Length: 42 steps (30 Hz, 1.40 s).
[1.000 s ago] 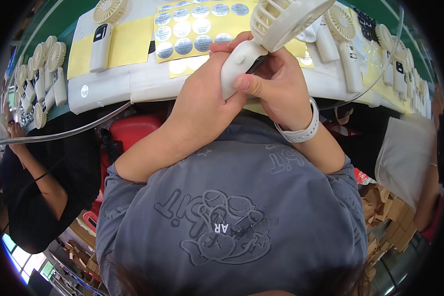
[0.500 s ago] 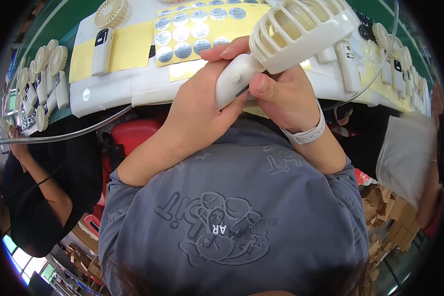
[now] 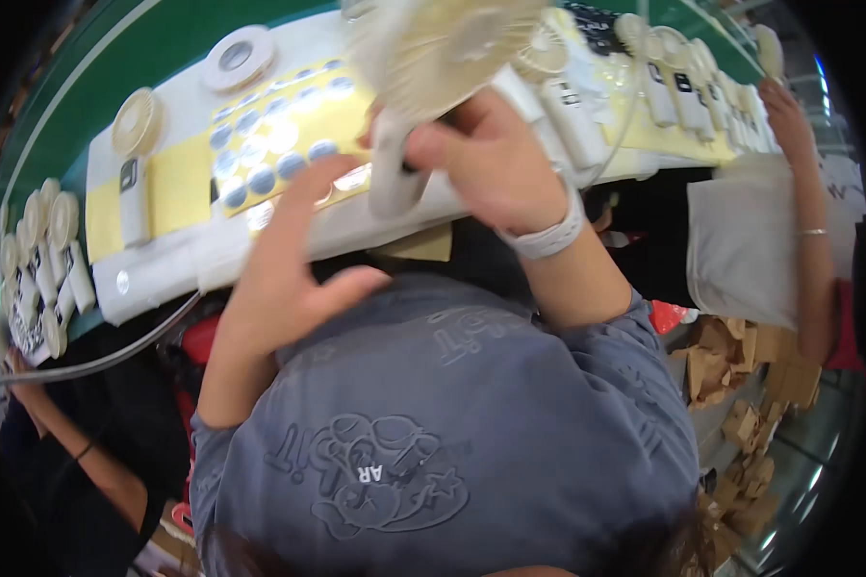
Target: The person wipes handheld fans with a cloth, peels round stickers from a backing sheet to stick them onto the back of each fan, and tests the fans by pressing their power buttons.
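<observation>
Work table: Where it lies beyond both hands, the table (image 3: pixel 164 277) carries a white cover, with a green surface (image 3: pixel 67 72) past its far edge.
Shirt: Grey, printed shirt (image 3: pixel 452 413), on the near side of both hands.
Fan groups: One cluster of fans (image 3: pixel 46 260) stands well left of the left hand; a row of fans (image 3: pixel 681 88) extends to the right of the right hand.
Held fan: The held fan (image 3: pixel 443 67) is raised over the table edge, tilted, its round head above the right hand and its handle between the hands. Head blurred.
Left hand: The left hand (image 3: pixel 293 260) is spread wide, thumb apart from fingers, near the handle and holding nothing.
Right hand: The right hand (image 3: pixel 491 168) is closed around the handle.
Sticker sheet: Yellow sticker sheet (image 3: pixel 277 144) with round silver labels, just beyond the left fingers.
Single fan: The single fan (image 3: pixel 135 200) rests on yellow backing, beyond and left of the left hand.
Roll: White roll (image 3: pixel 258 56), beyond the sticker sheet from the left hand.
Wristband: White wristband (image 3: pixel 553 234), around the right wrist.
</observation>
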Each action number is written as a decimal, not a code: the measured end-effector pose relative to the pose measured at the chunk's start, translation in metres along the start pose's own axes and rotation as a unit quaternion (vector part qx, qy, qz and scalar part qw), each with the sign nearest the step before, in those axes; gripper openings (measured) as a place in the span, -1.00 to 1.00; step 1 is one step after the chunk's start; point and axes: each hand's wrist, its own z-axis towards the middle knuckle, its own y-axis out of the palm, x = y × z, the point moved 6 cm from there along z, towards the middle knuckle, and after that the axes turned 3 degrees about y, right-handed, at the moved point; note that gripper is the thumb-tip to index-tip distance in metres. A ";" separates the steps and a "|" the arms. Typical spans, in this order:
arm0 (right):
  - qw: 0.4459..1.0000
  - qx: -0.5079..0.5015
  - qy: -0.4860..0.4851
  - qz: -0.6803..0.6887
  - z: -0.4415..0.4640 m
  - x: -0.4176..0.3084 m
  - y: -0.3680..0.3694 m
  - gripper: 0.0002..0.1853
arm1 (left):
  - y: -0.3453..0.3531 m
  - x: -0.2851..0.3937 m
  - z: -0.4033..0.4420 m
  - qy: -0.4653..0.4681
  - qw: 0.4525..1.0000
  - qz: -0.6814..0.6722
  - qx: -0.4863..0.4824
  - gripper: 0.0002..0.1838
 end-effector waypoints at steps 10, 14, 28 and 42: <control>0.632 0.446 0.020 -0.634 -0.041 -0.070 -0.207 -0.25 | -0.165 -0.136 -0.082 -0.180 0.744 0.566 0.305 -0.50; 0.658 0.436 0.157 -0.593 -0.035 -0.052 -0.251 -0.17 | -0.172 -0.173 -0.091 -0.241 0.818 0.442 0.278 -0.41; 0.759 0.161 -0.232 -0.586 0.048 0.001 -0.015 -0.80 | -0.093 -0.084 -0.070 -0.050 0.879 -0.366 0.302 -0.12; 0.766 0.028 -0.192 -0.613 0.053 0.046 0.053 -0.88 | -0.049 -0.083 -0.042 -0.121 0.830 -0.503 0.207 -0.37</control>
